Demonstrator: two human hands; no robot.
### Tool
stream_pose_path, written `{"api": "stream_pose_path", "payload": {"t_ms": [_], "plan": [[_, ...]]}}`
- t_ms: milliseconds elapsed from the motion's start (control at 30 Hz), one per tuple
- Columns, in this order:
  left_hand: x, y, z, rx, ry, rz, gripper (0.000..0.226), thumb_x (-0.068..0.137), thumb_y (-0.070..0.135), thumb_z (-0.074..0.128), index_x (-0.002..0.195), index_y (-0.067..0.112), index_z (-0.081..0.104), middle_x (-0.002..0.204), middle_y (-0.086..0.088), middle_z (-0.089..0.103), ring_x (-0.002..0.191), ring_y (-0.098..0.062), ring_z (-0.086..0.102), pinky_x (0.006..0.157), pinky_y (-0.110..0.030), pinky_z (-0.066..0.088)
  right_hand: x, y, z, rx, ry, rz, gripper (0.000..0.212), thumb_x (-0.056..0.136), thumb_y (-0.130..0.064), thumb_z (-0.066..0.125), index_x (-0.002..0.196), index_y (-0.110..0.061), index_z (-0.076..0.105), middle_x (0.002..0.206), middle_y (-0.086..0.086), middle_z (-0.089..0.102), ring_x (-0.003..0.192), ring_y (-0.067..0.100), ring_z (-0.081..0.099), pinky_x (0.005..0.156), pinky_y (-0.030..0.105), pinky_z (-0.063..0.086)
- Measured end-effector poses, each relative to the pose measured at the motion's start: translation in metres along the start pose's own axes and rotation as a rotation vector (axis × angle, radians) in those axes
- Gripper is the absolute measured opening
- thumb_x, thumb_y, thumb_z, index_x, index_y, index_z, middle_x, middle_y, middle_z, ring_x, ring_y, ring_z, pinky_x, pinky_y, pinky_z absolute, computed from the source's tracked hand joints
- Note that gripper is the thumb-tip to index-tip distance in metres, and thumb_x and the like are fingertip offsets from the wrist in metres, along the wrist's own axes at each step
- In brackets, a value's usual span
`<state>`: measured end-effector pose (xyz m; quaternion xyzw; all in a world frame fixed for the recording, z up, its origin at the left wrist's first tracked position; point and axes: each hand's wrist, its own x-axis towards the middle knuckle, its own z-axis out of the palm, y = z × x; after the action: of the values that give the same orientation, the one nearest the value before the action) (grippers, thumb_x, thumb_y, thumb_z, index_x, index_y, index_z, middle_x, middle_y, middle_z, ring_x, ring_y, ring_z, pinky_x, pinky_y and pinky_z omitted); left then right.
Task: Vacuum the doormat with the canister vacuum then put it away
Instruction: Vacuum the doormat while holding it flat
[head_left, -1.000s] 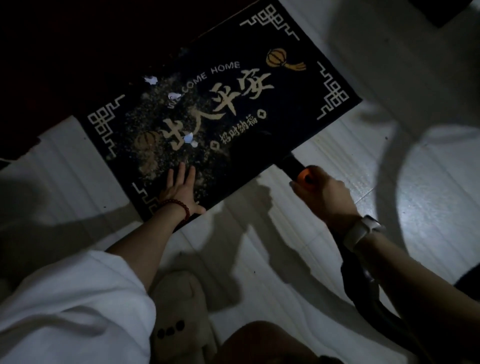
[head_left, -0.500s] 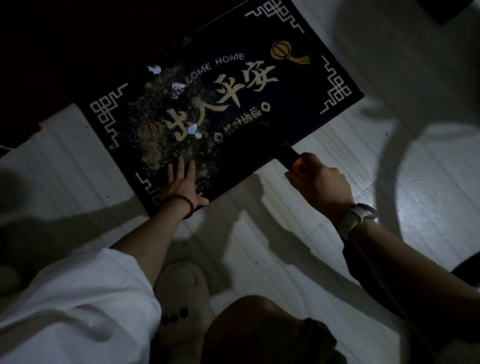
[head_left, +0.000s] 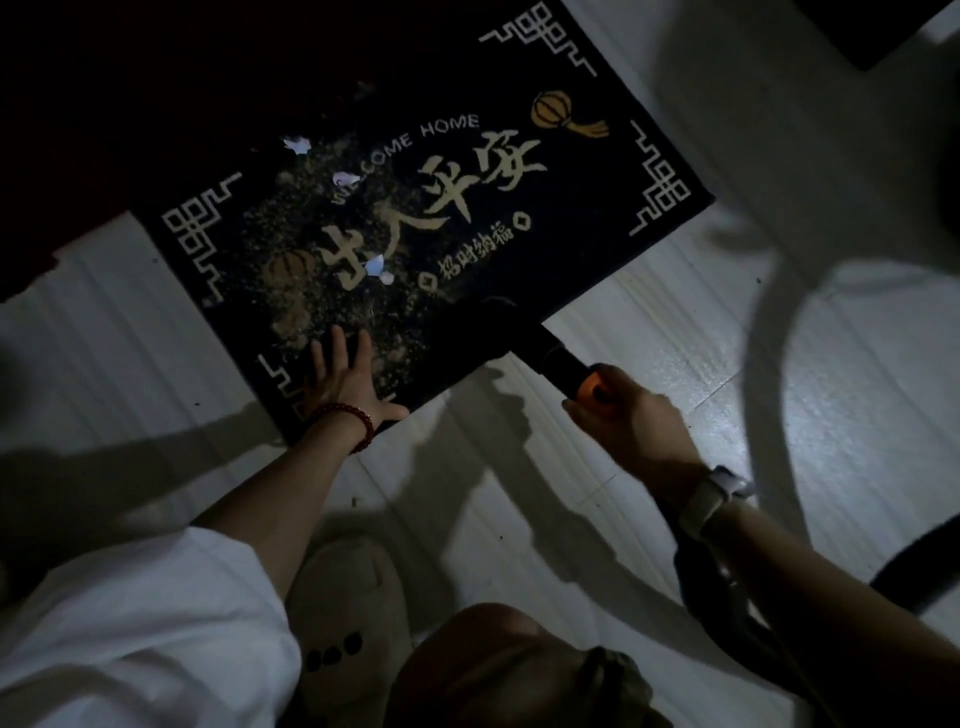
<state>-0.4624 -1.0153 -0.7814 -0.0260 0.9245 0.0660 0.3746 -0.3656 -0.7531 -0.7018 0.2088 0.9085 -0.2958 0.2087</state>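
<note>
A dark doormat (head_left: 519, 218) with gold lettering lies at an angle across the upper middle of the frame on a pale plank floor (head_left: 675, 415). Sandy grit (head_left: 311, 291) is scattered over its left half, along with a few white paper scraps (head_left: 375, 266). The left hand (head_left: 343, 374), a red bead bracelet (head_left: 348, 415) at its wrist, presses flat with straight fingers on the mat's lower left corner. At centre right, the right hand (head_left: 628, 415) grips the vacuum wand (head_left: 535, 348) by an orange part near the handle; the wand's dark far end seems to rest on the mat's lower edge, though the gloom hides the exact contact. A dark hose (head_left: 711, 587) runs beneath the right forearm, which wears a pale watch (head_left: 711, 493). A light slipper (head_left: 348, 613) shows at bottom centre.
</note>
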Motion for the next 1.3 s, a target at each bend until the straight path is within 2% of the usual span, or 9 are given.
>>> {"api": "stream_pose_path", "payload": {"t_ms": [167, 400, 600, 800, 867, 1033, 1133, 1200, 1300], "plan": [[-0.001, -0.001, -0.001, 0.003, -0.01, -0.006, 0.108, 0.078, 0.046, 0.07, 0.149, 0.026, -0.009, 0.155, -0.003, -0.022, 0.142, -0.03, -0.019, 0.115, -0.049, 0.016, -0.027, -0.018, 0.019, -0.163, -0.197, -0.183, 0.042, 0.088, -0.048, 0.051, 0.126, -0.033, 0.041, 0.083, -0.003, 0.058, 0.059, 0.01, 0.048, 0.053, 0.019, 0.032], [-0.001, 0.0, -0.008, 0.142, -0.017, 0.013, 0.107, 0.077, 0.054, 0.066, 0.149, 0.023, -0.008, 0.156, -0.007, -0.017, 0.142, -0.036, -0.011, 0.111, -0.05, 0.023, 0.044, -0.011, -0.029, 0.054, 0.203, 0.081, 0.04, 0.086, -0.045, 0.057, 0.118, -0.024, 0.049, 0.085, 0.004, 0.058, 0.068, 0.024, 0.054, 0.061, 0.03, 0.04], [0.0, -0.001, -0.016, 0.313, -0.045, 0.06, 0.107, 0.077, 0.057, 0.064, 0.149, 0.018, -0.006, 0.155, -0.013, -0.011, 0.14, -0.041, 0.0, 0.11, -0.049, 0.029, -0.001, -0.047, 0.024, -0.073, -0.268, -0.211, 0.025, 0.087, -0.044, 0.053, 0.108, -0.031, 0.049, 0.081, 0.0, 0.06, 0.069, 0.023, 0.058, 0.062, 0.034, 0.046], [-0.003, -0.006, -0.009, 0.257, -0.002, 0.072, 0.107, 0.077, 0.057, 0.064, 0.148, 0.022, -0.009, 0.156, -0.009, -0.013, 0.142, -0.037, -0.007, 0.112, -0.05, 0.019, 0.074, -0.033, -0.021, 0.044, 0.155, -0.041, 0.044, 0.085, -0.047, 0.056, 0.123, -0.025, 0.049, 0.1, 0.009, 0.066, 0.082, 0.032, 0.063, 0.068, 0.036, 0.048], [-0.001, -0.006, -0.007, 0.223, 0.003, 0.071, 0.108, 0.077, 0.055, 0.065, 0.148, 0.022, -0.009, 0.156, -0.009, -0.014, 0.142, -0.035, -0.011, 0.113, -0.05, 0.018, 0.074, -0.037, -0.009, 0.076, 0.106, -0.011, 0.045, 0.085, -0.047, 0.057, 0.124, -0.025, 0.048, 0.098, 0.011, 0.067, 0.077, 0.033, 0.063, 0.068, 0.041, 0.052], [0.001, -0.01, -0.004, 0.138, -0.009, 0.064, 0.108, 0.077, 0.05, 0.068, 0.148, 0.024, -0.01, 0.156, -0.005, -0.019, 0.143, -0.032, -0.015, 0.113, -0.052, 0.02, 0.027, -0.052, 0.019, -0.012, -0.235, -0.107, 0.041, 0.086, -0.044, 0.056, 0.123, -0.029, 0.046, 0.09, 0.001, 0.06, 0.07, 0.02, 0.056, 0.066, 0.032, 0.048], [0.002, -0.014, -0.003, 0.105, -0.006, 0.069, 0.107, 0.078, 0.048, 0.067, 0.148, 0.026, -0.011, 0.155, -0.003, -0.022, 0.143, -0.03, -0.018, 0.112, -0.053, 0.02, 0.052, -0.045, -0.013, 0.039, -0.068, -0.079, 0.04, 0.085, -0.044, 0.058, 0.122, -0.028, 0.05, 0.093, 0.006, 0.064, 0.064, 0.02, 0.055, 0.068, 0.038, 0.053], [0.002, -0.015, -0.002, 0.088, 0.003, 0.074, 0.107, 0.078, 0.048, 0.068, 0.148, 0.026, -0.01, 0.155, -0.002, -0.022, 0.143, -0.03, -0.018, 0.113, -0.053, 0.019, 0.075, -0.044, -0.034, 0.14, 0.061, 0.023, 0.041, 0.086, -0.042, 0.058, 0.123, -0.023, 0.05, 0.089, 0.006, 0.063, 0.054, 0.021, 0.057, 0.057, 0.036, 0.053], [0.002, -0.014, -0.001, 0.084, 0.005, 0.077, 0.109, 0.076, 0.049, 0.069, 0.149, 0.026, -0.009, 0.155, -0.002, -0.021, 0.143, -0.029, -0.017, 0.114, -0.051, 0.016, 0.077, -0.054, -0.018, 0.175, 0.014, 0.048, 0.035, 0.088, -0.04, 0.057, 0.114, -0.017, 0.053, 0.074, 0.002, 0.059, 0.044, 0.014, 0.055, 0.046, 0.027, 0.048]]}}
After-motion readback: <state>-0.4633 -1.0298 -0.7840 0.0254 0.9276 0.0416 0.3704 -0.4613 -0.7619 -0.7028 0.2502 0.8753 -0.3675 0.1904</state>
